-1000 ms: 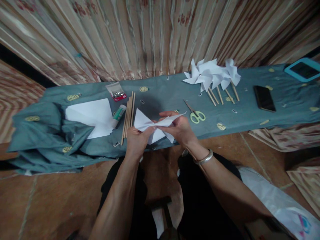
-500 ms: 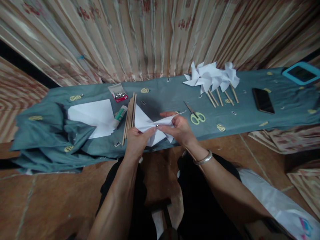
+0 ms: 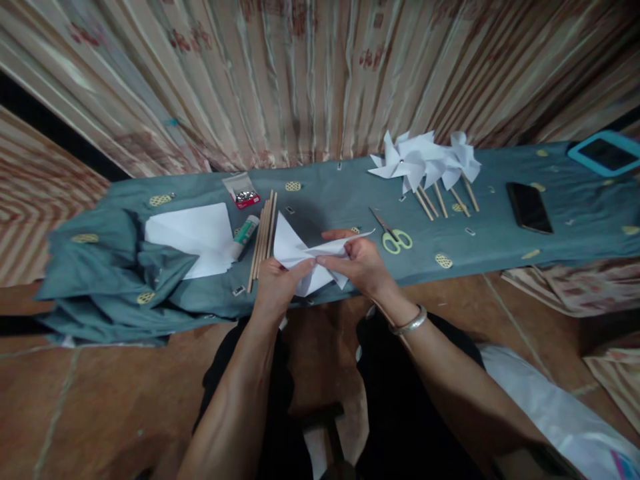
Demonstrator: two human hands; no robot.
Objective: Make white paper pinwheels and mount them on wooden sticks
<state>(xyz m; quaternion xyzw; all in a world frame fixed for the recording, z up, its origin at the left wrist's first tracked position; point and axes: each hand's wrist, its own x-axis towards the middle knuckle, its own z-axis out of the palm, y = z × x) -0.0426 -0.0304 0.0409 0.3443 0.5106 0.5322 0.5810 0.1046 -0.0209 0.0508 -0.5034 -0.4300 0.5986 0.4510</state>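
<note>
Between my two hands is a white paper pinwheel (image 3: 291,241), its blades folded toward the middle and one corner pointing up. My left hand (image 3: 277,283) grips its left side, thumb pressed near the centre. From the right, my right hand (image 3: 361,263) pinches the paper, its thumb meeting the left thumb at the centre and covering the pin there. Just left of the pinwheel lie several wooden sticks (image 3: 262,233). Scissors with light green handles (image 3: 397,241) rest to the right of my right hand.
On the cloth-covered table (image 3: 330,193) are stacked white paper (image 3: 193,230), a glue stick (image 3: 246,230), an opened box of pins (image 3: 245,195), several finished pinwheels (image 3: 425,160) on sticks, a phone (image 3: 529,207) and a blue-framed tablet (image 3: 607,153). A pleated curtain (image 3: 300,80) hangs behind.
Both thumbs have come together over the pinwheel's centre, hiding the pin head that showed before. The view has shifted slightly; the things on the table stay where they were.
</note>
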